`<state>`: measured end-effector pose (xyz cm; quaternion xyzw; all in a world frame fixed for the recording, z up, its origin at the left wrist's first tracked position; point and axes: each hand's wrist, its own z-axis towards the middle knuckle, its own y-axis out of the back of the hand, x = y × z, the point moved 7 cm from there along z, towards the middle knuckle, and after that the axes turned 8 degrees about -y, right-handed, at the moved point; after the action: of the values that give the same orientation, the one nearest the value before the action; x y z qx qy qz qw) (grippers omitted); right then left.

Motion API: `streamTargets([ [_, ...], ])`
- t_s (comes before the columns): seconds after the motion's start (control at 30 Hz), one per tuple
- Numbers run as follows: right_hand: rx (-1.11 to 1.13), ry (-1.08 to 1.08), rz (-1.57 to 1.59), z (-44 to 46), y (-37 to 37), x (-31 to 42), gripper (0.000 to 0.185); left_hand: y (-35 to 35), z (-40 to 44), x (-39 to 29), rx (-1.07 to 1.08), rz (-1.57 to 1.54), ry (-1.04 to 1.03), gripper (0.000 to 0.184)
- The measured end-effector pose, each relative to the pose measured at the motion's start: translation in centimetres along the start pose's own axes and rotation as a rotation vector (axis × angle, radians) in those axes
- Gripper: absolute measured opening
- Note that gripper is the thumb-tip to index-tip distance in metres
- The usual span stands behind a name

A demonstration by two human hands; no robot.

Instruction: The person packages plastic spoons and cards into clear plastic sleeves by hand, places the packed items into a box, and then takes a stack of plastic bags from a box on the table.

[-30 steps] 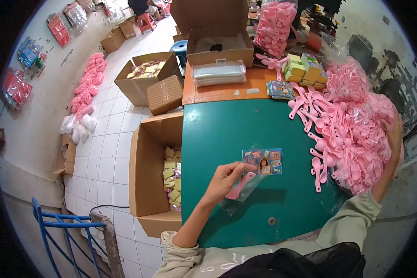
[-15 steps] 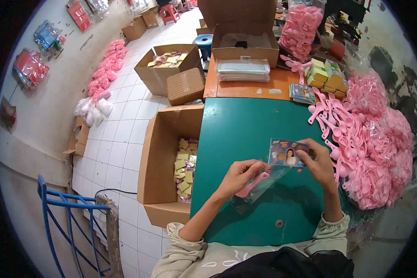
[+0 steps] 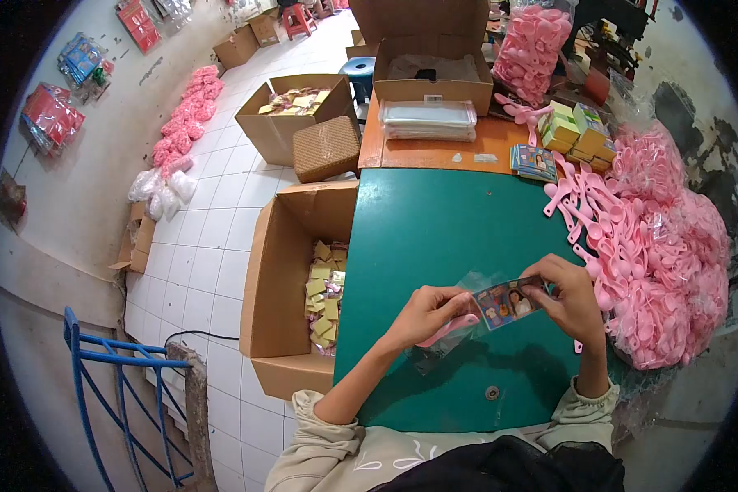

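My left hand [image 3: 425, 315] is closed on a clear plastic bag [image 3: 435, 357] above the green table. Inside or against the bag lies a pink spoon [image 3: 453, 328], partly hidden by my fingers. My right hand [image 3: 572, 302] pinches the right end of a printed card [image 3: 498, 307] with a small portrait on it. The card is tilted, and its left end meets the bag's top edge near my left fingertips. Whether that end is inside the bag, I cannot tell.
Loose pink spoons [image 3: 603, 215] and bagged ones [image 3: 668, 287] heap along the right side. Stacked cards [image 3: 535, 162] and small yellow boxes [image 3: 578, 135] lie behind. Clear bags [image 3: 429, 120] are piled at the back. A large carton [image 3: 271, 283] with packed items stands left of the table [image 3: 418, 221].
My right hand has lowered slightly and moved right, tilting the card. The card's left end is now down by the bag's opening edge. My left hand has barely moved.
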<state>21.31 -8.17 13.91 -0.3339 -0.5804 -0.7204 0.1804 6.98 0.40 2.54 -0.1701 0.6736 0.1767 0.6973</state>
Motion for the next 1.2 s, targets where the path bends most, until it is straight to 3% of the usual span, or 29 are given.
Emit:
streamTargets([
  [0.1, 0.075, -0.065, 0.004, -0.1, -0.8, -0.5, 0.017, -0.3, -0.1, 0.2, 0.04, 0.064, 0.021, 0.028],
  [0.2, 0.301, -0.105, 0.03, -0.2, -2.6, -1.1, 0.022, -1.1, -0.3, -0.6, 0.143, 0.099, 0.036, 0.029],
  [0.27, 0.396, -0.034, -0.045, -0.2, -4.0, -1.0, 0.025, -1.5, -0.3, -1.5, 0.212, 0.17, 0.007, 0.036],
  [0.37, 0.436, 0.102, -0.034, -0.4, -6.1, -1.7, 0.03, -1.6, -0.5, -1.9, 0.087, 0.153, -0.122, 0.048],
  [0.43, 0.399, 0.167, 0.084, -0.4, -6.4, -1.5, 0.029, -1.4, -0.5, -1.9, 0.048, 0.306, -0.1, 0.051],
  [0.53, 0.566, -0.013, 0.239, -0.5, -6.3, -3.0, 0.023, -0.9, -0.6, -0.7, 0.112, 0.381, -0.025, 0.051],
  [0.67, 0.37, -0.279, 0.482, -0.1, -5.3, -6.4, 0.015, 0.7, -0.9, 0.2, 0.281, 0.265, 0.024, 0.05],
  [0.77, 0.21, -0.414, 0.492, -0.4, -5.0, -8.6, 0.015, 1.9, -1.3, 0.8, 0.092, -0.193, -0.045, 0.048],
  [0.8, 0.221, -0.442, 0.586, -0.6, -5.3, -8.5, 0.015, 2.3, -1.4, 1.4, 0.075, -0.269, 0.015, 0.048],
  [0.87, 0.246, -0.493, 0.777, -0.7, -5.8, -7.7, 0.016, 2.7, -1.3, 1.4, 0.04, -0.251, 0.038, 0.047],
  [0.97, 0.32, -0.568, 0.714, -1.4, -6.0, -8.9, 0.016, 2.8, -1.4, 1.3, 0.04, -0.238, 0.06, 0.047],
  [1.1, 0.242, -0.51, 0.742, -1.5, -6.3, -9.6, 0.013, 2.0, -1.2, 1.3, 0.11, -0.223, 0.046, 0.047],
  [1.2, 0.1, -0.393, 0.628, -0.9, -5.9, -9.1, 0.012, 2.9, -1.0, 1.1, -0.035, 0.054, -0.078, 0.052],
])
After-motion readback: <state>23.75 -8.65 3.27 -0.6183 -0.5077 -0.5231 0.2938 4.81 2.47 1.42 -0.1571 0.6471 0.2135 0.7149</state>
